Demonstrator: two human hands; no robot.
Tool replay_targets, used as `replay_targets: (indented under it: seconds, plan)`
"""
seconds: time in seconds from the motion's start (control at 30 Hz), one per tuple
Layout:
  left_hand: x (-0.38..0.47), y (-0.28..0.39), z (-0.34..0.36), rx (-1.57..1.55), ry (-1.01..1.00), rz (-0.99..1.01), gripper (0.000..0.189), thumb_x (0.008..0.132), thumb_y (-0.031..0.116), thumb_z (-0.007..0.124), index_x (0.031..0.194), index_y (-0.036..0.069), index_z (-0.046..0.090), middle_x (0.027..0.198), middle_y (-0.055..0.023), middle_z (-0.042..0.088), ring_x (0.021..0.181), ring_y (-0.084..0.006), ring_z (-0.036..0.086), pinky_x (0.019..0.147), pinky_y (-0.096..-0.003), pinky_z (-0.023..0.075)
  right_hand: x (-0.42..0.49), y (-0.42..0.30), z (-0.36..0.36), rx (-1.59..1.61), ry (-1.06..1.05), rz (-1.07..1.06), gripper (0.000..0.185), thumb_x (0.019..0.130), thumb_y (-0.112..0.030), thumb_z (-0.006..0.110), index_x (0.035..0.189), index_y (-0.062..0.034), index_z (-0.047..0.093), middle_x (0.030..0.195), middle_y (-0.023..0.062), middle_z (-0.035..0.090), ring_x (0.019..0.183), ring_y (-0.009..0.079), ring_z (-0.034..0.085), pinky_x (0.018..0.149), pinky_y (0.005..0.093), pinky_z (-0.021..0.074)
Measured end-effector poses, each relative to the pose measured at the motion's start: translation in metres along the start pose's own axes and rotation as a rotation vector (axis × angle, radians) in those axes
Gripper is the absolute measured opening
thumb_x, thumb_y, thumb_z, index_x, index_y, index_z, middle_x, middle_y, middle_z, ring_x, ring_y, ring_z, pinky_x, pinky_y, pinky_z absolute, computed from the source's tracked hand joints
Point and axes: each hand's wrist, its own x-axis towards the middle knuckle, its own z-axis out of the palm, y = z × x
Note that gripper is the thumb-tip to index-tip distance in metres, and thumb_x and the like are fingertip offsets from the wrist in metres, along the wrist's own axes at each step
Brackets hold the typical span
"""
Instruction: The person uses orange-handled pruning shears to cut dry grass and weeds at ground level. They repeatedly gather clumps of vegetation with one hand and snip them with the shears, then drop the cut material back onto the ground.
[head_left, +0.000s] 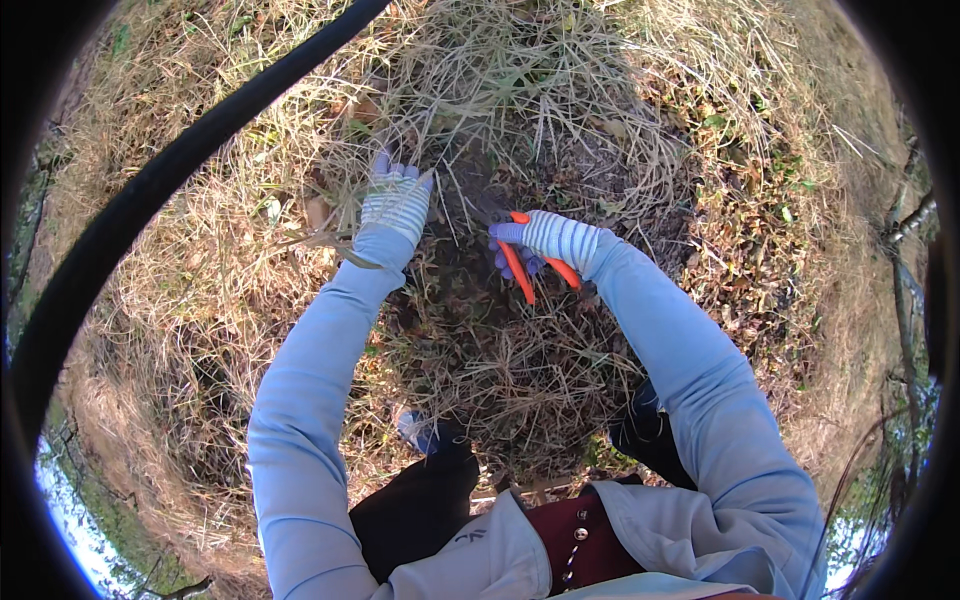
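Observation:
My left hand (396, 201), in a white glove with purple-grey stripes and purple fingertips, is among long dry grass stalks (330, 161) at the left of the middle. Some stalks lie over its back and wrist; whether the fingers close on them cannot be told. My right hand (551, 238), gloved alike, is shut around the orange handles (517, 271) of a hand tool, likely pruning shears. The tool's head points up and left and is hard to make out against the dark soil (472, 180). Both forearms wear light blue sleeves.
Dry grass (540, 82) lies thick beyond my hands, with more cut or loose straw (525, 375) near my feet. A blue shoe (420, 431) shows at lower left. Leafy low plants (757, 195) and bare branches (904, 225) are at right. A black curved band crosses the left side.

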Motion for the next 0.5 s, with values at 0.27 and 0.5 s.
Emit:
replay_targets:
  seconds: [0.27, 0.5]
  plan:
    - [-0.005, -0.017, 0.005, -0.035, -0.082, 0.067, 0.025, 0.084, 0.028, 0.051, 0.097, 0.010, 0.064, 0.099, -0.0057, 0.060, 0.103, -0.0228, 0.053, 0.110, -0.0448, 0.0198, 0.035, -0.022, 0.006, 0.140, -0.138, 0.081, 0.037, 0.088, -0.038, 0.058, 0.101, -0.0044, 0.058, 0.092, 0.0121, 0.066, 0.085, 0.0251, 0.065, 0.068, 0.0329, 0.0506]
    - [-0.005, -0.016, 0.001, -0.049, -0.109, 0.045, 0.024, 0.085, 0.029, 0.052, 0.100, 0.014, 0.064, 0.104, -0.0057, 0.060, 0.110, -0.0250, 0.052, 0.111, -0.0470, 0.0171, 0.036, -0.002, 0.005, 0.438, -0.247, -0.017, 0.043, 0.085, -0.039, 0.063, 0.108, -0.0028, 0.056, 0.098, 0.0116, 0.064, 0.089, 0.0277, 0.064, 0.079, 0.0380, 0.0524]
